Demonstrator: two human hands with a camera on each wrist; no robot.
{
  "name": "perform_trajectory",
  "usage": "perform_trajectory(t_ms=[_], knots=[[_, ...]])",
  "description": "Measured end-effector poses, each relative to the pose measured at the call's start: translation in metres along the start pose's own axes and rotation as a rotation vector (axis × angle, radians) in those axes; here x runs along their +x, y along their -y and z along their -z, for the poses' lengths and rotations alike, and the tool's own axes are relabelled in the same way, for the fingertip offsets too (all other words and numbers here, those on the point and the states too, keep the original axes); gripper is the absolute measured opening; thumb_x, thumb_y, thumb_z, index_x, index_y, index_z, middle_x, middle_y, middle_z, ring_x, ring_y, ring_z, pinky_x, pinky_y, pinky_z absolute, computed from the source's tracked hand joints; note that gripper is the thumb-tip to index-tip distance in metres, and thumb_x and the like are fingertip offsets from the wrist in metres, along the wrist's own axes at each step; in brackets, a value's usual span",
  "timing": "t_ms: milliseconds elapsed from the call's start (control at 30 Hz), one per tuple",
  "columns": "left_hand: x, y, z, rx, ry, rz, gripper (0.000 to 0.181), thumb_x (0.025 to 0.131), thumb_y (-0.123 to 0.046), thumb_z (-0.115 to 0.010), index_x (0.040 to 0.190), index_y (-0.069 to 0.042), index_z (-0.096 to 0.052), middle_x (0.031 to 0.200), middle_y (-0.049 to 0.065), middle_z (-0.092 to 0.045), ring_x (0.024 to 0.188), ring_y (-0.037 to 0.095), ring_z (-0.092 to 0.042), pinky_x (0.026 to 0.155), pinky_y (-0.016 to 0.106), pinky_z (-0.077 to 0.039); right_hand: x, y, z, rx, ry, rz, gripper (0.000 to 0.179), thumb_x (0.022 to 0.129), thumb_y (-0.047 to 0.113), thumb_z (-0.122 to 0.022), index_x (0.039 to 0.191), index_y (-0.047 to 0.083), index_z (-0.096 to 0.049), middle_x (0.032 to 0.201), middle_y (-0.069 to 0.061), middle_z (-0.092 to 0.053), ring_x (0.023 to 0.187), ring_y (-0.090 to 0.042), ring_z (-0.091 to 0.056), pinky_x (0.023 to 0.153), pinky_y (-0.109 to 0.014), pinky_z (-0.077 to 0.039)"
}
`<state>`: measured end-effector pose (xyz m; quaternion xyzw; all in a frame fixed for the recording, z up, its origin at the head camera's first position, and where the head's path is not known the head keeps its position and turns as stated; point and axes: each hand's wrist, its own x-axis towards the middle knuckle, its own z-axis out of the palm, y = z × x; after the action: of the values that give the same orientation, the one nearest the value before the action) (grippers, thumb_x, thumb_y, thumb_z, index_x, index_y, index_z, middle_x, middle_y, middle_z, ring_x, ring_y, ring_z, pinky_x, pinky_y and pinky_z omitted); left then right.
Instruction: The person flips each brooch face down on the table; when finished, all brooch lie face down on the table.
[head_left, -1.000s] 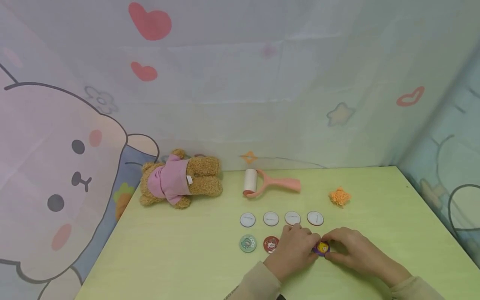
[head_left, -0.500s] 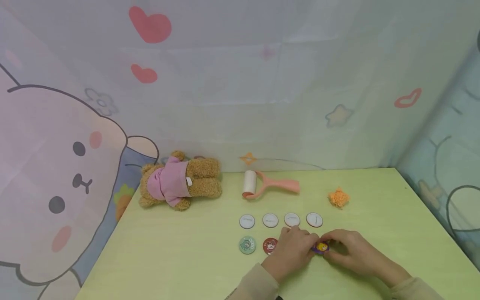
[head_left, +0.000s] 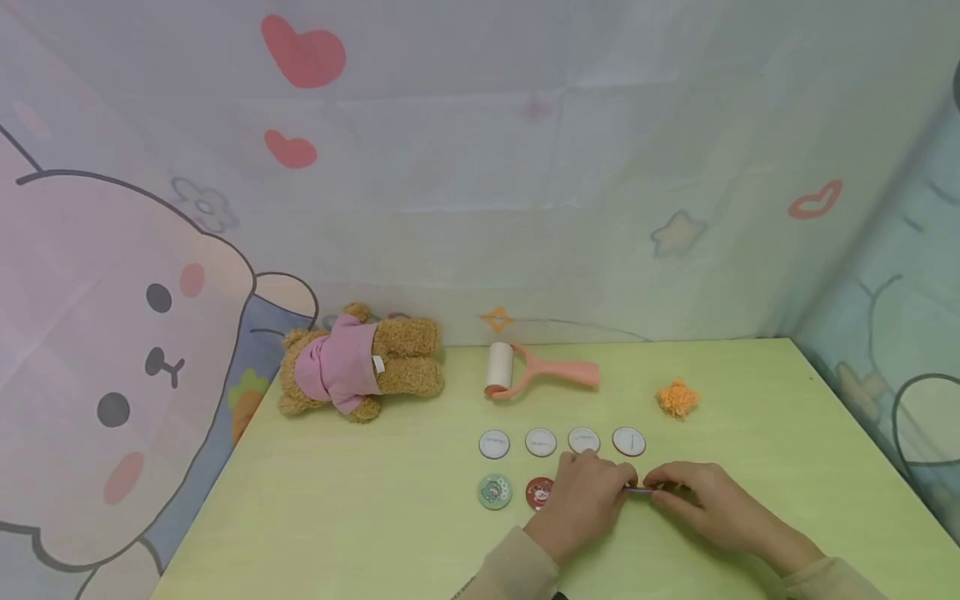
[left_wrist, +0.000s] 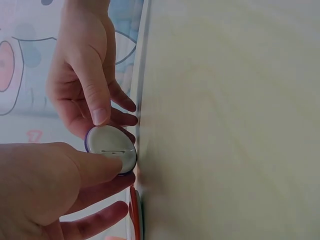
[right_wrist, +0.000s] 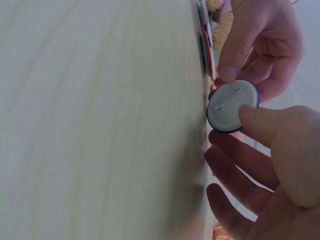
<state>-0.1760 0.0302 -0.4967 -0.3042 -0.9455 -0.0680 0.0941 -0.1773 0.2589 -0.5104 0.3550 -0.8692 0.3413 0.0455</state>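
A round pin badge (head_left: 639, 489) with a purple rim stands on edge between both hands, seen as a thin line from the head. Its white back with a metal pin shows in the left wrist view, where the badge (left_wrist: 107, 139) is pinched by thumbs and fingers from both sides. My left hand (head_left: 588, 496) grips its left side, and my right hand (head_left: 708, 504) holds its right side. In the right wrist view the badge (right_wrist: 227, 117) is close over the table. Just left of my left hand lies a red badge (head_left: 539, 493), partly covered by it.
A green badge (head_left: 495, 492) lies beside the red one. Behind runs a row of several white-backed badges, the rightmost badge (head_left: 628, 442) near my hands. Farther back are a teddy bear (head_left: 341, 362), a pink-handled lint roller (head_left: 555, 369) and an orange fuzzy star (head_left: 678, 398).
The badge has been tipped up between the fingers, its yellow and purple picture turning out of the head view until only the edge shows. Both hands stay in nearly the same place.
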Motion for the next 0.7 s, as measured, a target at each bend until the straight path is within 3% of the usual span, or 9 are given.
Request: perform_trajectory(t_ms=[433,700], knots=[[0.0013,-0.0027,0.0016,0.001,-0.009,0.025,0.008,0.099,-0.033,-0.072,0.105,-0.037,-0.075,0.082,-0.017,-0.072,0.069,0.008,-0.053,0.066,0.028,-0.035,0.0007,0.0015,-0.0016,-0.037,-0.057,0.007,0.018,0.096,0.005,-0.074,0.108,0.019,-0.075,0.099,0.014,-0.074,0.087,0.002,-0.066,0.073,-0.026,-0.058],[-0.0004,-0.0023,0.0002,-0.016,-0.073,0.006,0.014,0.098,-0.03,-0.075,0.111,-0.033,-0.073,0.084,-0.016,-0.073,0.071,0.007,-0.058,0.067,0.027,-0.037,-0.0008,0.0027,-0.0013,-0.013,-0.102,-0.023,0.035,0.095,-0.002,-0.073,0.126,0.011,-0.064,0.092,0.009,-0.075,0.083,-0.001,-0.069,0.07,-0.026,-0.059]])
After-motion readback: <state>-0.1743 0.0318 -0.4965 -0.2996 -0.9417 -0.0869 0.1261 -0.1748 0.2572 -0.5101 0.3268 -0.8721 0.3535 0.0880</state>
